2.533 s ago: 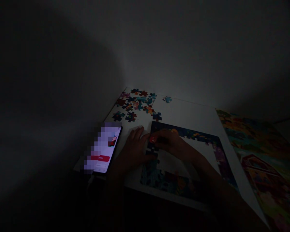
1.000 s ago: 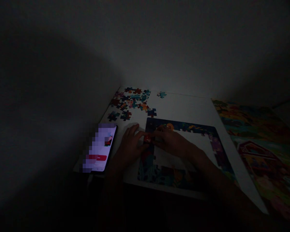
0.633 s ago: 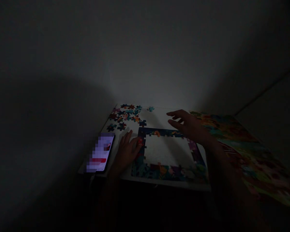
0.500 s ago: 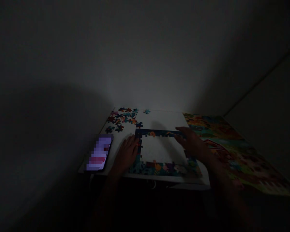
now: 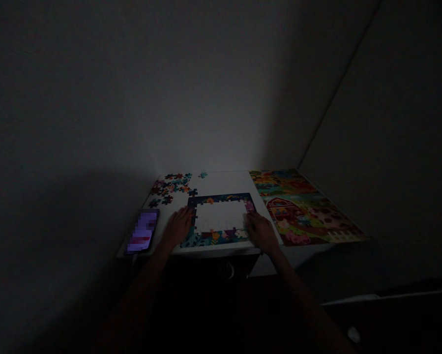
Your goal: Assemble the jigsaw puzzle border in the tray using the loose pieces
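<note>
Two hands rest on one bench: the left hand and the right hand. Between them lies one puzzle frame, its border joined and its middle bare. Beyond the left hand sits one heap of loose pieces, too dim and crowded to count, with one single piece apart from it. Left of the left hand lies one phone. Right of the right hand lies one picture sheet.
</note>
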The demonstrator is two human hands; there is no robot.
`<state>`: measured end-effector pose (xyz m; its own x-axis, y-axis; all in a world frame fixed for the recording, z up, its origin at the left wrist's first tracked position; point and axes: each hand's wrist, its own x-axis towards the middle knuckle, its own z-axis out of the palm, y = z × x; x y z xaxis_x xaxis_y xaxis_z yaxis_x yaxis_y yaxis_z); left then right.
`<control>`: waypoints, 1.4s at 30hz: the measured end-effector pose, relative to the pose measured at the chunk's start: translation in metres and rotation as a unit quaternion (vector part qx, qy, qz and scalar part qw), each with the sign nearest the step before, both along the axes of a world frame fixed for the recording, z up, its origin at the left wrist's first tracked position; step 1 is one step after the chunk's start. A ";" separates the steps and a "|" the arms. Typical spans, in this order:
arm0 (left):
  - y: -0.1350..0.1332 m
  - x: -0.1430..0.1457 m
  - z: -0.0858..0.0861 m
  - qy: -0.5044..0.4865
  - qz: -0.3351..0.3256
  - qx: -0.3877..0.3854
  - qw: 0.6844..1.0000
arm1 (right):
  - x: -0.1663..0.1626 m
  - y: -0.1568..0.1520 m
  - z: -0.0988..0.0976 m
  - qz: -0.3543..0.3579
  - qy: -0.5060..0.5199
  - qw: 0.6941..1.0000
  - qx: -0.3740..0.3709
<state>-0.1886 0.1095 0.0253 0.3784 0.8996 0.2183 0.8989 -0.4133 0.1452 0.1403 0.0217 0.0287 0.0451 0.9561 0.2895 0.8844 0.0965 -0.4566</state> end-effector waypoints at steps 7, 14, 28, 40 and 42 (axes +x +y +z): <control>-0.006 0.002 0.011 -0.009 0.011 0.034 0.999 | -0.005 -0.006 0.001 0.001 -0.029 0.999 -0.017; -0.009 0.003 0.011 -0.030 0.017 0.047 0.998 | -0.002 -0.001 -0.016 -0.015 -0.026 0.999 0.022; -0.011 0.003 0.002 -0.073 0.010 0.028 0.997 | 0.016 0.009 -0.019 -0.010 0.093 0.995 0.033; -0.008 0.000 0.003 -0.147 0.010 0.007 0.989 | 0.012 0.020 -0.015 -0.019 -0.014 0.999 0.036; -0.007 -0.001 0.004 -0.162 0.009 0.001 0.987 | 0.014 0.020 -0.015 -0.012 0.009 0.999 0.030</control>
<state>-0.1893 0.1027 0.0290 0.2716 0.9049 0.3277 0.8126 -0.3981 0.4258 0.1546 0.0418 0.0135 0.0727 0.9356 0.3456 0.8783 0.1041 -0.4667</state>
